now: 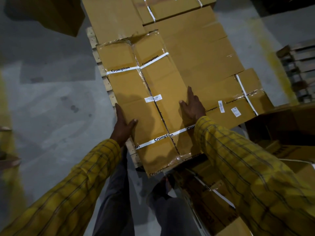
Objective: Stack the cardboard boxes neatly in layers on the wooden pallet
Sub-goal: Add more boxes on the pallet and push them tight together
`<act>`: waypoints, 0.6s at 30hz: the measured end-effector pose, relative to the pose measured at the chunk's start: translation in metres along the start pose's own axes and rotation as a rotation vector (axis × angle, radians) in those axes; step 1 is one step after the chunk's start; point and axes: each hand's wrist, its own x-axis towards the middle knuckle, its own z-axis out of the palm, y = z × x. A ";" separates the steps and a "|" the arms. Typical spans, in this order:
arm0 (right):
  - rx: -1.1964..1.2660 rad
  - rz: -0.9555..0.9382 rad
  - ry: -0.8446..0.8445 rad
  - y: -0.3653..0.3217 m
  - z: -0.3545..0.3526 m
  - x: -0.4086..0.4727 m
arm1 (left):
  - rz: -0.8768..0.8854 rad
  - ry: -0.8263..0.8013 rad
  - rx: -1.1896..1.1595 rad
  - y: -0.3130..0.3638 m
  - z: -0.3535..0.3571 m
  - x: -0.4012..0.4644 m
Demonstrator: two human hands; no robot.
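Observation:
A long brown cardboard box (144,82) with white "Crompton" straps and a taped centre seam lies along the left side of the wooden pallet (104,72). My left hand (123,125) grips its left edge, thumb on top and fingers down the side. My right hand (192,104) lies flat on the box's right part, fingers straight, at the seam with the neighbouring boxes (204,53). More strapped boxes (242,99) fill the pallet to the right and at the far end (170,9).
Grey concrete floor (51,99) spreads to the left. A dark box (56,14) stands at the upper left. Empty pallets (300,68) are stacked at the right. More cardboard boxes (221,206) sit near my legs at the lower right.

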 end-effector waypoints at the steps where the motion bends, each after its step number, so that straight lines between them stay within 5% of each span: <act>1: -0.007 0.012 0.014 0.004 0.005 -0.005 | -0.004 -0.002 0.009 0.002 0.002 0.000; 10: 0.078 -0.047 -0.043 0.016 0.003 -0.005 | -0.033 -0.024 0.114 0.006 0.010 0.003; 14: 0.148 -0.002 -0.068 0.013 -0.012 -0.035 | -0.043 0.029 0.440 0.029 0.029 -0.003; 18: 0.249 0.004 0.105 0.032 -0.043 -0.094 | 0.211 -0.145 0.645 0.057 0.089 -0.018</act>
